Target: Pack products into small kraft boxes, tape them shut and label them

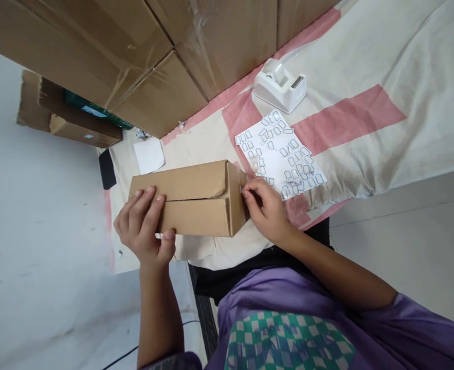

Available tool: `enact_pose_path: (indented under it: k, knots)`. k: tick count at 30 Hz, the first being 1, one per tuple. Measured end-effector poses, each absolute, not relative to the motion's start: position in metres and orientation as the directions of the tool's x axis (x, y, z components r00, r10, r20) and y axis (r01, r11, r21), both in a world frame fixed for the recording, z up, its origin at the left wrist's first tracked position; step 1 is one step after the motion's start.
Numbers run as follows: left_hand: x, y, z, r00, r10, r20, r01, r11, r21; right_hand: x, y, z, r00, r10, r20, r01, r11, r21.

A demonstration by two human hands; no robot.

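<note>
A closed brown cardboard box (196, 218) lies on the cloth-covered table, a narrow seam running along its top. My left hand (144, 223) holds the box at its left end, fingers spread over the top and thumb at the near edge. At the opposite end, my right hand (265, 205) pinches thumb and forefinger together against the box's end face. A tiny pale bit shows at those fingertips, too small to name. Just beyond my right hand lies a white sheet (275, 156) covered with small blue-outlined labels, some overlapping.
A white tape dispenser (280, 87) stands behind the sheet. Large taped cartons (227, 46) line the table's back. An opened carton (84, 131), a white paper square (149, 155) and a black flat object (107, 168) sit at the left, near the wall.
</note>
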State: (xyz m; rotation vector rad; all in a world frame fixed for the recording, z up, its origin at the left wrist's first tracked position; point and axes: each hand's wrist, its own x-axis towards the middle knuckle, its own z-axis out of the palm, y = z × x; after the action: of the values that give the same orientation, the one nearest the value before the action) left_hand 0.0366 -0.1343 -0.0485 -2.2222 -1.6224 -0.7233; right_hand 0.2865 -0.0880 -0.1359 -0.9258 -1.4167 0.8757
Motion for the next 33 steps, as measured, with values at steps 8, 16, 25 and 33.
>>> enact_pose_path:
  k: [8, 16, 25, 33]
  knots:
    - [0.038, -0.133, -0.048, 0.223, 0.805, 0.55, 0.942, -0.323, 0.091, 0.286, -0.09, -0.139, -0.029, 0.92, 0.391, 0.064, 0.392, -0.918]
    - [0.036, -0.133, -0.05, 0.228, 0.784, 0.577, 0.939, -0.335, 0.084, 0.286, -0.097, -0.135, 0.049, 0.962, 0.267, -0.157, 0.272, -0.949]
    - [0.035, -0.131, -0.053, 0.23, 0.761, 0.606, 0.938, -0.34, 0.071, 0.321, -0.097, -0.104, 0.307, 0.914, 0.264, -0.459, 0.385, -0.801]
    - [0.037, -0.129, -0.052, 0.218, 0.744, 0.631, 0.938, -0.338, 0.076, 0.333, -0.066, -0.094, -0.111, 0.99, -0.089, -0.825, -0.141, -0.548]
